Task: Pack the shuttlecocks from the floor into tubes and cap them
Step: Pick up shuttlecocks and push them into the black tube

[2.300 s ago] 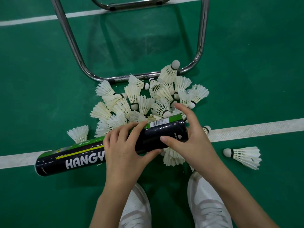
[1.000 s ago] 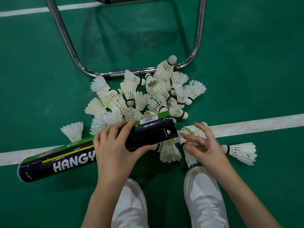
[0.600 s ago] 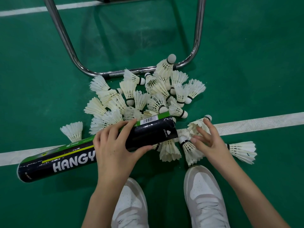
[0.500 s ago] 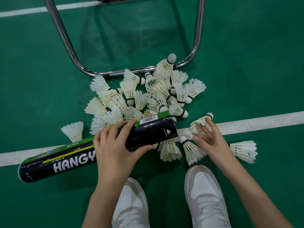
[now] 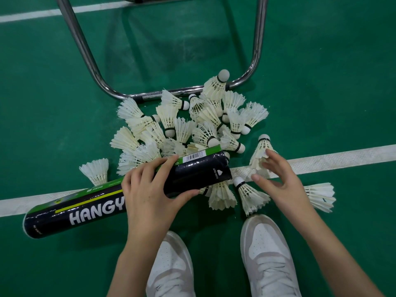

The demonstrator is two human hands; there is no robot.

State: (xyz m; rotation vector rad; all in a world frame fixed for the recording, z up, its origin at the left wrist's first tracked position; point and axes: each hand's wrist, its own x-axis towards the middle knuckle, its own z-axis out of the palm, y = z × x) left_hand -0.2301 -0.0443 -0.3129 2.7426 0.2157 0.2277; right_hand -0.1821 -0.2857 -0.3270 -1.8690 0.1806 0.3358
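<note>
My left hand [image 5: 147, 196] grips the black tube [image 5: 120, 195] lying on the floor while my right hand [image 5: 278, 181] pinches one shuttlecock [image 5: 261, 154] just beside the tube's open end, so I think I must push it in, round tip first.
</note>
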